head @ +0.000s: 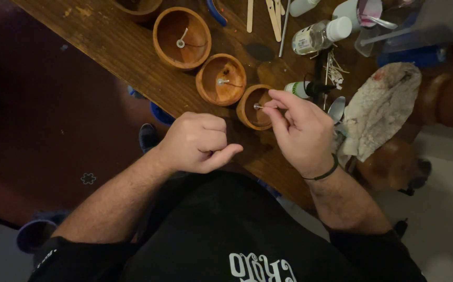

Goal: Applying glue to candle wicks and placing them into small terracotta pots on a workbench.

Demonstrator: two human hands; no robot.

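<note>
Worn brown wooden plank surface [132, 57] running diagonally over dark reddish floor [38, 130]; stained crumpled cloth [383, 109] at right. Three round turned wooden bowls in a row, smallest wooden bowl [251, 108] nearest. Right hand [299, 130] grip pinched closed on thin wick with round metal tab [258, 106], held over that bowl, long axis roughly horizontal, tab pointing left. Left hand [200, 143] grip a closed fist, seemingly empty

You stand at a worn wooden table [106, 42] over a dark reddish floor [38, 130], dimly lit, with paler floor [446, 219] to your right.
</note>
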